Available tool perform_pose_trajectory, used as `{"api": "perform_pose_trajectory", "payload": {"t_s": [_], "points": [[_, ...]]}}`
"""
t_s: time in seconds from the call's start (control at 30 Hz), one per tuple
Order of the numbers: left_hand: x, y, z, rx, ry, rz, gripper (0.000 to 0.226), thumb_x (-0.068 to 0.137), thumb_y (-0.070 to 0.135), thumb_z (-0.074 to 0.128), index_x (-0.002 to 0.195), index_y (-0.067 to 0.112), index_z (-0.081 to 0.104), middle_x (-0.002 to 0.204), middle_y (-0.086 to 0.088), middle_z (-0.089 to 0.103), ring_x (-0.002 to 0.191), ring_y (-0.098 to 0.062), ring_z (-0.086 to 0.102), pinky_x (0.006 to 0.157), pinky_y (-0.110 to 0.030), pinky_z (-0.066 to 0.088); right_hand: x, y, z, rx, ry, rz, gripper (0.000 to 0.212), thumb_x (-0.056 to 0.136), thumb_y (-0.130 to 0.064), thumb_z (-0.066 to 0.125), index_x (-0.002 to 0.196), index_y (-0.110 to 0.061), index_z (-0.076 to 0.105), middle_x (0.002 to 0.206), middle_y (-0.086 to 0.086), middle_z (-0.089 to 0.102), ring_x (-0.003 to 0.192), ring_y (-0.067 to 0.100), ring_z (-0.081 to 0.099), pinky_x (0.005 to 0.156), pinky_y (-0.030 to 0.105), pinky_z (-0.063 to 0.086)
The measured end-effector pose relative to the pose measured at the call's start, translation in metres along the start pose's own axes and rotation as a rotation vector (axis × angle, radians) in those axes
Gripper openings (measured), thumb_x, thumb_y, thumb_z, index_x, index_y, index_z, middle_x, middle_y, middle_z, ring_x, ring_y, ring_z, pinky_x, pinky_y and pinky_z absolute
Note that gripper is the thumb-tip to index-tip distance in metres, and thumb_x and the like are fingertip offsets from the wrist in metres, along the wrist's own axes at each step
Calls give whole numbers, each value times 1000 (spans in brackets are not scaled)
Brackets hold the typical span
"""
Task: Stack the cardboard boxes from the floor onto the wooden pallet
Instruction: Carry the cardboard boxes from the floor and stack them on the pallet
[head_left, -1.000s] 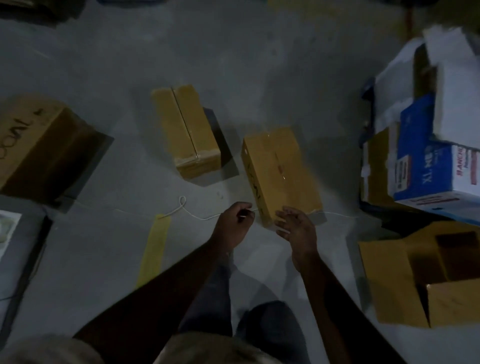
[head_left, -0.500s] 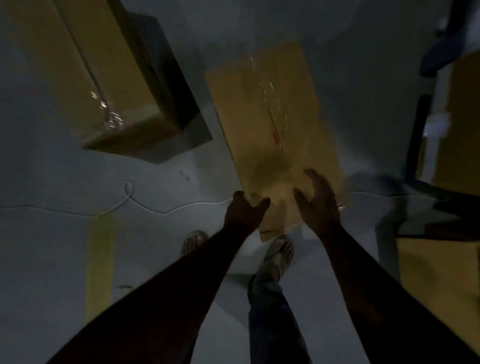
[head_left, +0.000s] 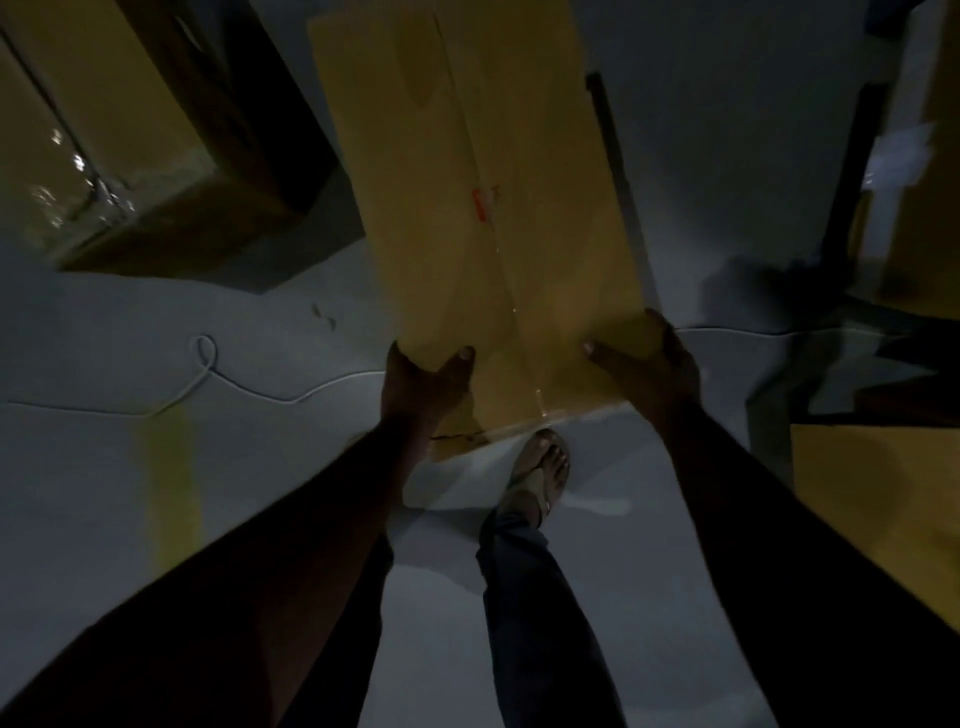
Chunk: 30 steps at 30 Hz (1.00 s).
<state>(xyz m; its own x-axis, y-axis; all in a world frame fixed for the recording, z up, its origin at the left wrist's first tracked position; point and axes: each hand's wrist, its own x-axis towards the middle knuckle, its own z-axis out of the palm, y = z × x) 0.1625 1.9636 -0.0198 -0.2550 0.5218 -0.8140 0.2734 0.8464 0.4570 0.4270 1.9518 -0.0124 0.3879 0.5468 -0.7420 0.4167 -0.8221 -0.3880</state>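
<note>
Both hands grip the near end of the cardboard box (head_left: 478, 208) — thumbs on top. The left hand (head_left: 423, 384) curls round one corner, the right hand (head_left: 647, 369) round the other.

No text is legible; a small red mark on the cardboard box (head_left: 483, 171) seems printed, too blurred to read.
</note>
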Motion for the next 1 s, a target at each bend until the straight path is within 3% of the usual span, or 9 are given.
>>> {"api": "perform_pose_trajectory", "payload": {"t_s": [0.1, 0.2, 0.37, 0.53, 0.6, 0.7, 0.8, 1.0], "points": [[-45, 26, -46, -33, -82, 66, 83, 77, 61, 80, 148, 41, 42, 135, 15, 59, 115, -13, 61, 91, -35, 54, -45, -15, -14, 110, -13, -113, 78, 73, -66, 82, 142, -44, 54, 130, -18, 65, 119, 13, 62, 104, 38, 51], [-85, 49, -99, -88, -178, 118, 71, 82, 49, 81, 145, 38, 50, 127, 17, 64, 108, -5, 64, 85, -30, 56, -114, -24, -26, 322, 4, -156, 65, 82, -55, 81, 141, -43, 58, 131, -21, 67, 121, 8, 63, 105, 39, 54], [-190, 67, -175, 2, -274, 163, 68, 83, 43, 82, 143, 33, 53, 126, 13, 64, 110, -11, 65, 94, -37, 53, -266, -34, -49, 534, 47, -88, 63, 82, -49, 83, 140, -44, 60, 131, -22, 68, 122, 8, 65, 105, 43, 55], [-302, 69, -239, 189, -400, 215, 88, 67, 67, 83, 144, 40, 51, 136, 9, 63, 118, -22, 64, 101, -50, 53, -434, -26, -73, 615, 181, -35, 60, 85, -53, 78, 142, -42, 59, 127, -20, 70, 114, 8, 68, 100, 39, 58], [-338, 70, -256, 224, -436, 205, 86, 64, 64, 82, 142, 41, 54, 133, 7, 65, 115, -25, 65, 98, -53, 54, -494, -16, -77, 616, 234, -22, 66, 83, -62, 75, 143, -38, 59, 127, -17, 71, 113, 8, 69, 100, 41, 58], [-390, 61, -267, 284, -529, 242, 71, 71, 54, 80, 137, 42, 58, 129, 8, 69, 113, -28, 67, 95, -55, 56, -571, 17, -71, 651, 326, 16, 79, 78, -73, 73, 144, -34, 58, 130, -11, 71, 115, 12, 69, 99, 43, 58], [-433, 43, -260, 384, -590, 323, 64, 75, 53, 79, 135, 46, 58, 127, 10, 69, 112, -27, 68, 94, -59, 56, -635, 51, -64, 746, 448, 53, 64, 84, -61, 76, 140, -32, 62, 120, -13, 73, 101, 6, 71, 91, 35, 62], [-531, -32, -236, 498, -744, 535, 58, 87, 37, 74, 142, 31, 56, 129, 8, 68, 113, -22, 66, 100, -48, 54, -764, 154, -14, 929, 674, 114, 56, 83, -63, 75, 131, -37, 66, 110, -15, 75, 92, 8, 73, 85, 43, 64]]}}
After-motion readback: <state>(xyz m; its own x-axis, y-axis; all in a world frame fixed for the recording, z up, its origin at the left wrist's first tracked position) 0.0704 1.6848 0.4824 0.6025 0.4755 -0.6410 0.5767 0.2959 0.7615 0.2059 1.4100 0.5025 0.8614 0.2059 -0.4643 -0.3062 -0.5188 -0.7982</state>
